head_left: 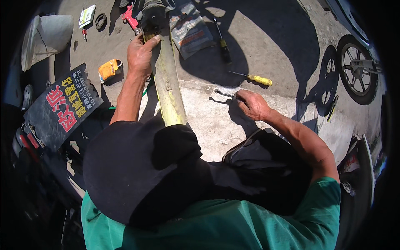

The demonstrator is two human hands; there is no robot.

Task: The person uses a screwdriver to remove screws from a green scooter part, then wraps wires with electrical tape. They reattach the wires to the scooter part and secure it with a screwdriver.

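Note:
A long, worn yellow-green bar-like part (170,89) runs away from my lap, its far end dark and greasy. My left hand (141,56) is closed around the part near that dark end, with the thumb on top. What the fingers do underneath is hidden. Over the sunlit concrete, my right hand (251,105) holds a slim dark metal wrench (225,94) by one end. The wrench's small rounded head points left, toward the part but apart from it. A yellow-handled screwdriver (259,80) lies just beyond my right hand.
A black-handled screwdriver (225,51) and a clear plastic bag (191,35) lie beyond the part. On the left are an orange box (109,70), a red-handled tool (131,18), a white bucket (50,37) on its side and a dark sign board (62,104). A wheel (357,70) stands right.

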